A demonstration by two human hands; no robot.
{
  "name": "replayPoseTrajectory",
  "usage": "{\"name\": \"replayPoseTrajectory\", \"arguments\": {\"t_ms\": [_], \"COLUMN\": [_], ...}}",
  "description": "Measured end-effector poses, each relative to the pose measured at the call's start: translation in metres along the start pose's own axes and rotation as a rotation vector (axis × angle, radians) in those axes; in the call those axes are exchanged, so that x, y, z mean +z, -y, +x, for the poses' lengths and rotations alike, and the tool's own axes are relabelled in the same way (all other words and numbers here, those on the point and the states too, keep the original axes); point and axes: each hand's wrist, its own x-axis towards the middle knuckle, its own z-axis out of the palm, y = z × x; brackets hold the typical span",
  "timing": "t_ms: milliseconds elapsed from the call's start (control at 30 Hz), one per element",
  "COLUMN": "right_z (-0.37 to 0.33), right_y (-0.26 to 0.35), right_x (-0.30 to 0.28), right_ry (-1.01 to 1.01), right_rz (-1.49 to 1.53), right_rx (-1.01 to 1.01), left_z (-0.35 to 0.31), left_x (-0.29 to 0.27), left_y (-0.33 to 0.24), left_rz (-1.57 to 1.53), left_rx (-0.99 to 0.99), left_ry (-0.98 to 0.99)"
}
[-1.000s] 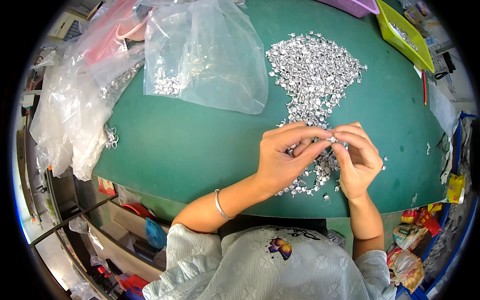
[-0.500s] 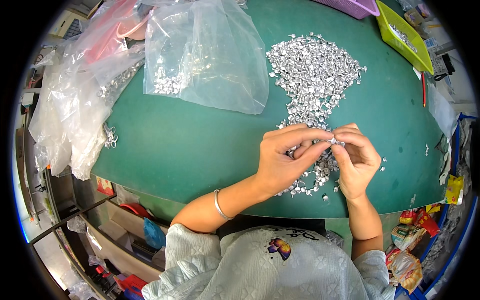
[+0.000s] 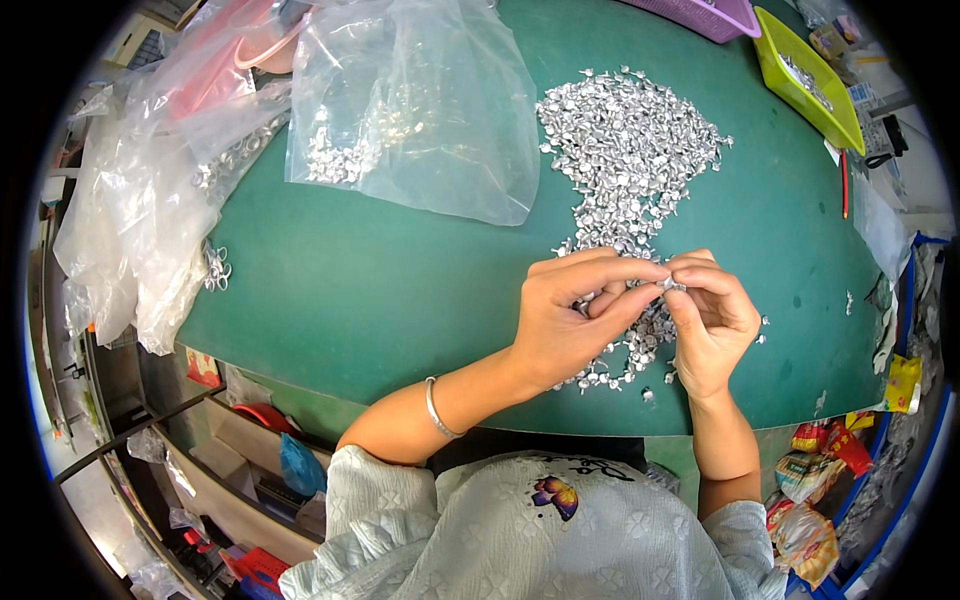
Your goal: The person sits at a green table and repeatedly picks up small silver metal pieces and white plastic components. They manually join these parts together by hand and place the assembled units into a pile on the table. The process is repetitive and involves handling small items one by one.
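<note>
My left hand (image 3: pixel 575 310) and my right hand (image 3: pixel 715 320) meet over the near end of a heap of small silvery metal pieces (image 3: pixel 630 150). Between the thumb and forefinger tips of both hands is one small silvery metal piece (image 3: pixel 670 284), pinched from either side. Each piece in the heap looks like a round cap with a short stem. More of them lie under and between my hands, and a few loose ones (image 3: pixel 648 395) sit near the table's front edge. The fingertips partly cover the held piece, so its exact shape is hidden.
The green table (image 3: pixel 350 290) bears a clear plastic bag (image 3: pixel 450 150) with some metal pieces inside. Further left lie more plastic bags (image 3: pixel 130 220) and a few metal rings (image 3: pixel 215 268). A green basket (image 3: pixel 835 115) and a purple basket (image 3: pixel 715 18) stand at the far right.
Both hands keep the same pinch on the small piece, with barely any movement. The whole view has shifted slightly.
</note>
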Motion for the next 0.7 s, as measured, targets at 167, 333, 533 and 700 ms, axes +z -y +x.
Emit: {"name": "replayPoseTrajectory", "arguments": {"t_ms": [167, 333, 533, 700], "right_z": [-0.0007, -0.0014, -0.002, -0.0019], "right_y": [0.0006, -0.0002, -0.002, -0.0021], "right_x": [0.0002, -0.0013, -0.0015, -0.0019], "right_ry": [-0.005, 0.008, 0.012, 0.023], "right_rz": [0.026, 0.018, -0.004, -0.016], "right_rx": [0.043, 0.031, 0.004, -0.024], "left_z": [0.0001, -0.0001, -0.001, -0.0007], "left_x": [-0.0001, 0.0, 0.0001, -0.0004], "left_y": [0.0012, 0.0008, 0.001, 0.0014], "left_rz": [-0.005, -0.004, -0.012, -0.01], "left_rx": [0.001, 0.004, -0.005, 0.009], "left_ry": [-0.002, 0.001, -0.005, 0.006]}}
